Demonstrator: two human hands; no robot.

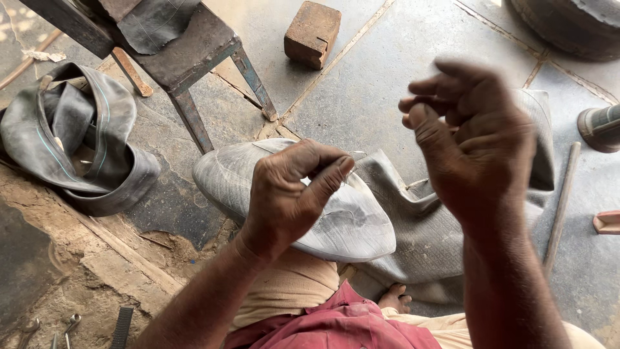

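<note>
A grey rubber inner tube [361,226] lies folded over my knee, its flattened end pointing left. My left hand [290,194] hovers just above it with the fingers closed, thumb and forefinger pinching a small thin pale sliver [358,155]. My right hand [471,136] is raised higher, to the right, blurred. Its fingers are curled with the thumb near the fingertips, and I cannot make out anything in it. More of the tube [536,129] trails behind that hand onto the floor.
A second, black inner tube [77,142] lies heaped on the left floor. A metal stool [187,58] stands behind, a brick [313,32] beyond it. A tyre [568,26] sits top right, a thin rod [562,200] at right, wrenches [29,329] bottom left.
</note>
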